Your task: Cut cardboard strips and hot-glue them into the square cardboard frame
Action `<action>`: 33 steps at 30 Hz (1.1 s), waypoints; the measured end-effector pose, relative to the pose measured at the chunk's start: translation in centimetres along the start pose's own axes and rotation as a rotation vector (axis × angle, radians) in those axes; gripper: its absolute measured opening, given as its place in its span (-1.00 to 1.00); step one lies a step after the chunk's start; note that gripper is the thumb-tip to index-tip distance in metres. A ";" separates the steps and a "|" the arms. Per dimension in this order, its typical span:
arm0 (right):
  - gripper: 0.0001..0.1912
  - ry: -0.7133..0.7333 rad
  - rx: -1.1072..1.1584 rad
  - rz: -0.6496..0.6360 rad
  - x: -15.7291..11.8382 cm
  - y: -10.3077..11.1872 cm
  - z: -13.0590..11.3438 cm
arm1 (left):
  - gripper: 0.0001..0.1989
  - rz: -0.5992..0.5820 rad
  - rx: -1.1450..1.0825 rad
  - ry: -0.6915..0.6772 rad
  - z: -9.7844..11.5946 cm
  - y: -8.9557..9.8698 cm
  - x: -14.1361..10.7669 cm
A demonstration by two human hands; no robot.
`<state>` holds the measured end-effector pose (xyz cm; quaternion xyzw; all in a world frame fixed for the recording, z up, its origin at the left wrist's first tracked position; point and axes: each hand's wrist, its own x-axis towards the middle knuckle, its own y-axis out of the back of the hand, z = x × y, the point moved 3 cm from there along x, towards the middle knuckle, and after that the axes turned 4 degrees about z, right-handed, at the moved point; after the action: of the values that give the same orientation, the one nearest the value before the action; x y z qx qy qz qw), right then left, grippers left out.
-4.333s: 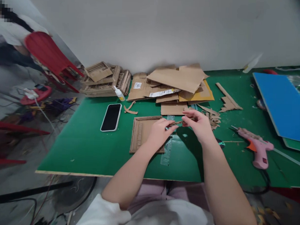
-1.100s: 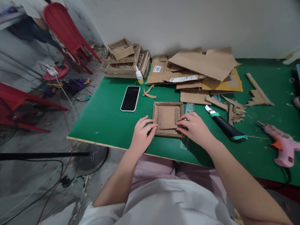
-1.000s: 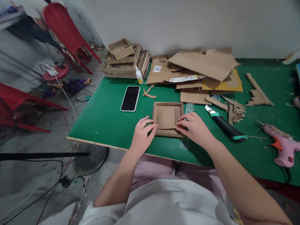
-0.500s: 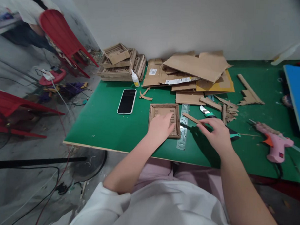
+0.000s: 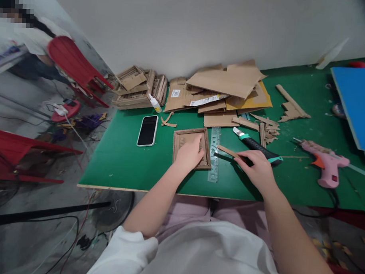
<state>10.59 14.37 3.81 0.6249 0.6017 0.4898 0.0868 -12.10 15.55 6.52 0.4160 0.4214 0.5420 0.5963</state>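
Observation:
My left hand (image 5: 189,154) lies on a small rectangular cardboard tray (image 5: 208,158) with a raised rim, index finger stretched over rows of short ridges inside. The other left fingers are partly hidden. My right hand (image 5: 256,168) pinches a thin cardboard strip (image 5: 227,151) between thumb and fingers, held above the table just right of a clear ruler (image 5: 213,170). That ruler lies alongside the tray's right edge. Behind the right hand rests a black and teal utility knife (image 5: 254,144), its blade end pointing left.
A phone (image 5: 147,131) lies left of the tray. Behind are a glue bottle (image 5: 155,103), stacked cardboard frames (image 5: 136,98), cardboard sheets (image 5: 229,80) and scraps (image 5: 269,134). A pink glue gun (image 5: 327,162) and blue board (image 5: 355,103) are right. A person sits by a red chair (image 5: 67,57).
The whole view has shifted, moving the table items leftward in the picture. My right hand has drawn the strip slightly right and nearer to me. My left hand stays on the tray.

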 end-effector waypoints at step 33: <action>-0.65 -0.963 -0.542 0.069 -6.8 14.5 15.9 | -0.73 0.223 -1.550 0.328 -9.9 2.0 -4.0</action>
<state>33.02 12.55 2.43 0.7531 0.3255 0.2886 0.4936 -22.35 12.06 5.66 -0.1622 -0.0371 0.7913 0.5883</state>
